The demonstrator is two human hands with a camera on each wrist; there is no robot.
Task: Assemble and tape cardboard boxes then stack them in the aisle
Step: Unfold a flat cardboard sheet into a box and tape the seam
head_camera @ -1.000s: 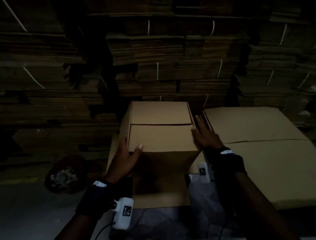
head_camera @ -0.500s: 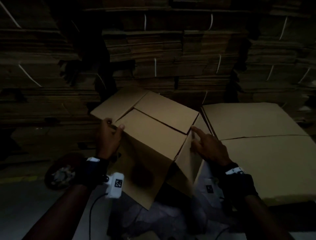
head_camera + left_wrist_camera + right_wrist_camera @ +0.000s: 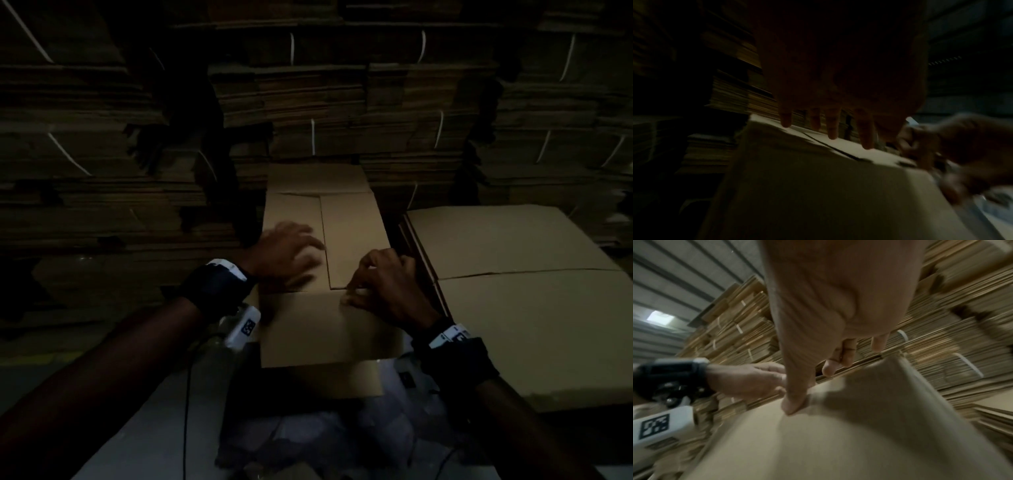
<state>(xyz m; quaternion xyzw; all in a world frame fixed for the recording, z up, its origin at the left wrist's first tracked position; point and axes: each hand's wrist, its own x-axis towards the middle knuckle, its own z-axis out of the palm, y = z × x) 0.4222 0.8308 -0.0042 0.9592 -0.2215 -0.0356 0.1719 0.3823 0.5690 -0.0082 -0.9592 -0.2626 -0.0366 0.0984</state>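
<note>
The box [image 3: 329,274], tilted a moment ago, now lies flaps-up; left hand [image 3: 286,251] flat, right hand [image 3: 383,284] pinching a flap; flat cardboard [image 3: 513,274] right.

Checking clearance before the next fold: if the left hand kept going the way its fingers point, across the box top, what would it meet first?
Probably the right hand. The left hand lies flat on the box, fingers aimed rightward over the flap seam, with only bare cardboard between them. Blur makes its exact heading uncertain.
</note>
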